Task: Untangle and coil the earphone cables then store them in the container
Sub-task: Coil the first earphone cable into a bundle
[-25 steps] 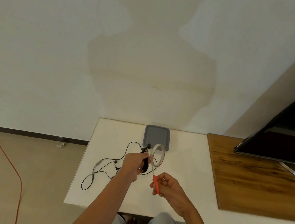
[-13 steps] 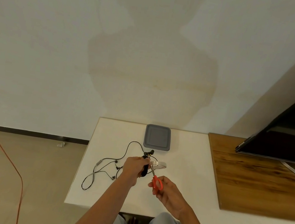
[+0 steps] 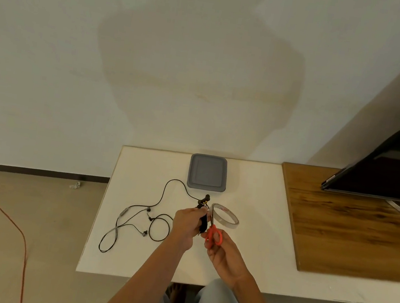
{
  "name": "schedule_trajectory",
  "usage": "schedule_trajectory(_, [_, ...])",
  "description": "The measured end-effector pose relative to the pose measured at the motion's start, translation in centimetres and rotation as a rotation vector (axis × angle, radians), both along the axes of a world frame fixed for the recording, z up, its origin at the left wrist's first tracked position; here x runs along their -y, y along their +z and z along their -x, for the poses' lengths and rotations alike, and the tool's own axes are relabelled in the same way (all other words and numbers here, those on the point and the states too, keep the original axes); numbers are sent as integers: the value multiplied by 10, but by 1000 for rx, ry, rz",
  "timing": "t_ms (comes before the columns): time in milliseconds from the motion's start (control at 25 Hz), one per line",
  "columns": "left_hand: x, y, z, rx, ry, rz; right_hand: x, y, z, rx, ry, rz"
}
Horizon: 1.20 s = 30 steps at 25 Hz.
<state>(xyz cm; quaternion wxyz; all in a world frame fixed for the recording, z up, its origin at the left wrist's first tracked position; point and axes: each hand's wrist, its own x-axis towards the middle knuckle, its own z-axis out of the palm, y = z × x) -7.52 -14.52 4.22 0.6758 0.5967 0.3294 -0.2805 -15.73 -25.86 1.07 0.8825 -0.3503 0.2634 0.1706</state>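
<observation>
Left hand (image 3: 187,222), forearm reaching in from below, fingers curled round a black coiled bundle of earphone cable (image 3: 203,221) held over the white rectangular table (image 3: 140,258). Right hand (image 3: 224,256), fingers gripping the loops of small red-handled scissors (image 3: 215,234), with the blades pointing up beside the bundle. They are possibly at a strip of tape, but this is too small to tell. A roll of clear adhesive tape (image 3: 226,218) lies just beside. A loose black earphone cable (image 3: 133,219) sprawls left of the hands. The grey square lidded container (image 3: 207,173) sits closed at the far edge. The left hand's fingers partly cover the bundle.
</observation>
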Motion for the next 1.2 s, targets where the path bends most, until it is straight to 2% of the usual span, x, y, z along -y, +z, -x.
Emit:
schedule_trajectory(240, [14, -11, -3, -41, 23, 16, 9, -3, -2, -45, -38, 87])
schedule_trajectory(560, [27, -23, -4, -103, 60, 64, 23, -22, -2, -92, 16, 276])
schedule_trajectory(640, [26, -19, -5, -112, 80, 113, 25, -24, -4, -75, 100, 461])
schedule_trajectory(800, [14, -4, -6, -100, 132, 253, 27, -36, -4, 10, 280, 1074])
schedule_trajectory(1000, [-9, 18, -4, -35, 141, 373, 22, -45, -4, 98, 766, 1826])
schedule_trajectory(1120, [-21, 35, 1, 3, 138, 412, 17, -40, -2, 73, 892, 1906])
schedule_trajectory(1160, [-26, 41, 3, 17, 132, 415, 13, -34, -2, 56, 857, 1873])
schedule_trajectory(1200, [-30, 47, 4, 29, 126, 415, 10, -24, -4, 31, 732, 1792])
